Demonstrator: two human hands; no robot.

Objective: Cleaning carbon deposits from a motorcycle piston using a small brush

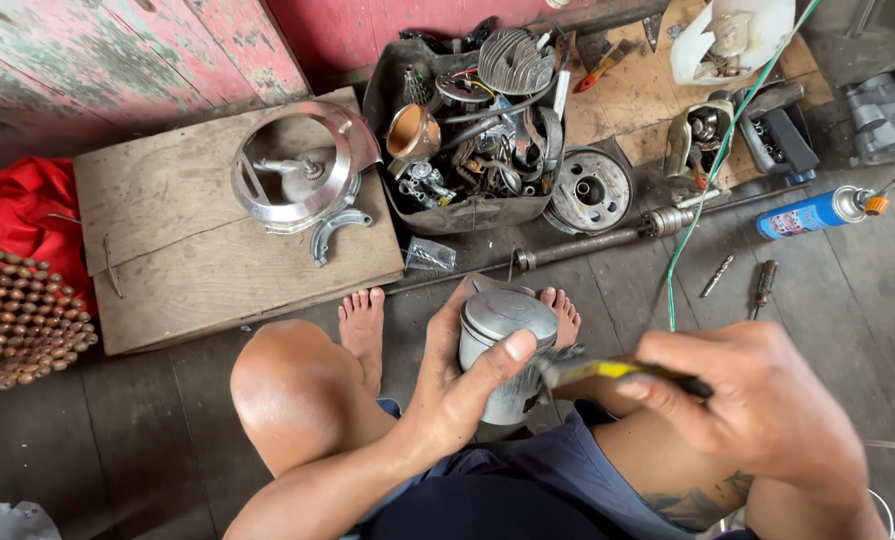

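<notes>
Head view: left hand (457, 385) grips a metal piston (505, 350); right hand (757, 400) pinches a yellow-handled tool (607, 371) against its side.

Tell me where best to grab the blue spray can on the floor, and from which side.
Grip the blue can around its middle, coming from above. It lies on its side on the floor, so the round body offers two opposed curved flanks. Its nozzle end, at the orange ring, points up-right and carries a thin fitting, so avoid that end. The space around the body looks free, apart from the rod ending nearby.
</notes>
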